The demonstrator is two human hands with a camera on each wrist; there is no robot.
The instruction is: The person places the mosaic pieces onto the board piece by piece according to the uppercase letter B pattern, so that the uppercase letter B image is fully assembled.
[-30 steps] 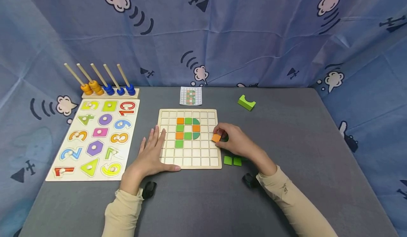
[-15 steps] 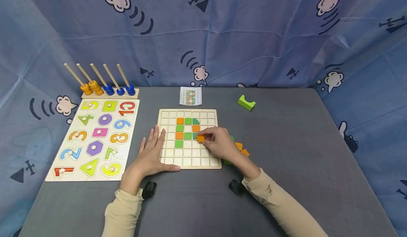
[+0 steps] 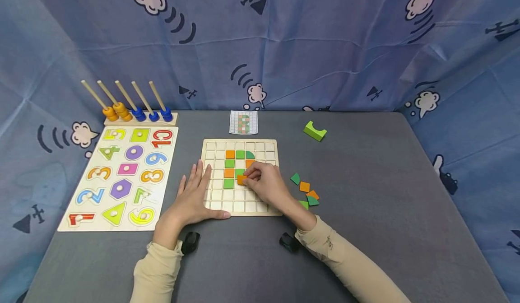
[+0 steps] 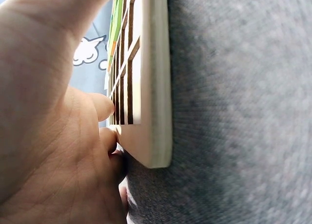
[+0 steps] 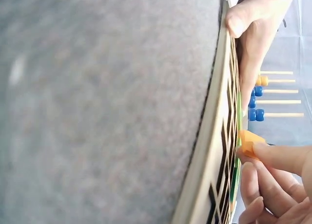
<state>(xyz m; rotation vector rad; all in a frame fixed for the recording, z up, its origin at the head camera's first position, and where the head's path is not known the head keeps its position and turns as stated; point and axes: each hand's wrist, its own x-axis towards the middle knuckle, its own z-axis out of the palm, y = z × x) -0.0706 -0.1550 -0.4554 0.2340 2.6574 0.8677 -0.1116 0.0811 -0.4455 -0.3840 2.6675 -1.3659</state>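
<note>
A wooden grid board [image 3: 215,203] lies in the middle of the table, with orange and green tiles set in some of its cells. My left hand [image 3: 194,199] rests on the board's left edge, fingers straight and thumb at the front edge. Between thumb and fingers my right hand [image 3: 268,184] pinches an orange square tile [image 3: 241,179], held over the cells just below a green tile. In the right wrist view the orange tile [image 5: 250,142] is tilted at the board's surface. The right hand covers part of the board's right side and some tiles.
Loose orange and green tiles [image 3: 304,186] lie right of the board. Behind it are a pattern card [image 3: 243,122] and a green arch block [image 3: 314,131]. A number puzzle board [image 3: 118,172] and a peg bead counter [image 3: 140,118] stand at the left.
My right hand has carried the orange tile leftward from the board's right edge to its middle. More loose tiles are uncovered at the right. The left hand has stayed in place.
</note>
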